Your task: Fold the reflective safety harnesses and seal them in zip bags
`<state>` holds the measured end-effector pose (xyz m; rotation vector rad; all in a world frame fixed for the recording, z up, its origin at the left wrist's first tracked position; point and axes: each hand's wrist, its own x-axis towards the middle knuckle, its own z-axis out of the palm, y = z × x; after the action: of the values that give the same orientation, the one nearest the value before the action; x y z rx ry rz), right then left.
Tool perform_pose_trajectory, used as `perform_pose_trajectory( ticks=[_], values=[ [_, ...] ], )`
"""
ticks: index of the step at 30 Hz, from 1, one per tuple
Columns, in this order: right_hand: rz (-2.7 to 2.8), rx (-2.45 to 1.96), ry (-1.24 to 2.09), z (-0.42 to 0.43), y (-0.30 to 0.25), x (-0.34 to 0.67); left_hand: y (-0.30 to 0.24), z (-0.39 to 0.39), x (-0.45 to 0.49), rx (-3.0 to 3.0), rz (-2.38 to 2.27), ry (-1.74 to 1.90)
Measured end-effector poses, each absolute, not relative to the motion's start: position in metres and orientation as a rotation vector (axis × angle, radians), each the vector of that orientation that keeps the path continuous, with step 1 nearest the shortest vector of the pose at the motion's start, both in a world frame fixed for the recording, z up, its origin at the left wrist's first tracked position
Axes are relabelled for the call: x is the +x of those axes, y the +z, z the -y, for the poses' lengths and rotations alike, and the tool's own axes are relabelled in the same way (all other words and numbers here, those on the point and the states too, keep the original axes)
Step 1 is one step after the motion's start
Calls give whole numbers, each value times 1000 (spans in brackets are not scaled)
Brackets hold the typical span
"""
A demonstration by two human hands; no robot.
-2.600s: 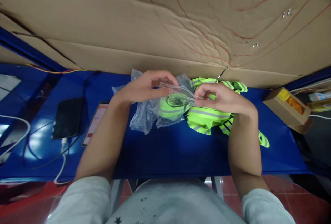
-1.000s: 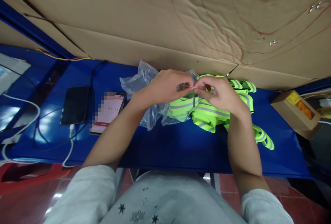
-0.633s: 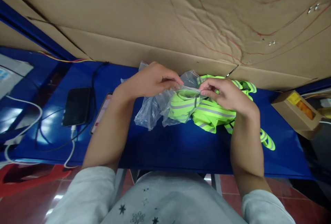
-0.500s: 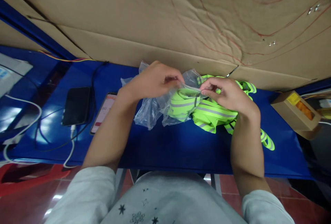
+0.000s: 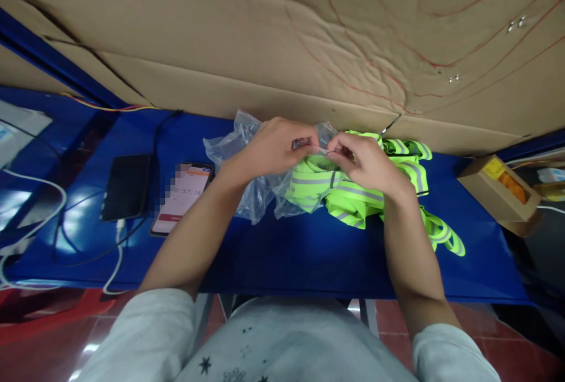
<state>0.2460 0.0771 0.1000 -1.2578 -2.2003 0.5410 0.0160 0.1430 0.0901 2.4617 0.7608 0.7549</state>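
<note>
This looks like a workshop, perhaps, with its blue worktable (image 5: 282, 264), cardboard panel (image 5: 198, 29) and tiled floor (image 5: 507, 352).

Passable: the bench (image 5: 300, 264) along its front middle, and the gap between the green straps (image 5: 353, 202) and the cardboard box (image 5: 494, 191). Obstructed: far side by the cardboard wall (image 5: 247, 46); left by the phone (image 5: 193, 191) and white cable (image 5: 120, 252). Clearance behind the left hand (image 5: 280, 143) appears tight, though partly hidden.

A coiled neon-yellow reflective strap (image 5: 312, 177) fills a clear bag (image 5: 296, 206)

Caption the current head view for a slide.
Left hand and right hand pinch a clear bag holding a rolled neon strap.
</note>
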Motion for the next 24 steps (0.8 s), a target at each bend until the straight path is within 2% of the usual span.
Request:
perform_pose_trajectory(
  ticks=[8,14,19,24],
  values=[
    [2196,-1260,487,-73,101,239,89,-139,21,2491,-670,794],
    [2239,-1256,408,-80,90,239,86,-138,27,2429,-820,820],
    [2201,-1184,588,-81,94,246,100,-149,4,2258,-796,534],
    [2139,-1222,781,-76,105,259,113,-153,-16,2223,-904,606]
  ],
)
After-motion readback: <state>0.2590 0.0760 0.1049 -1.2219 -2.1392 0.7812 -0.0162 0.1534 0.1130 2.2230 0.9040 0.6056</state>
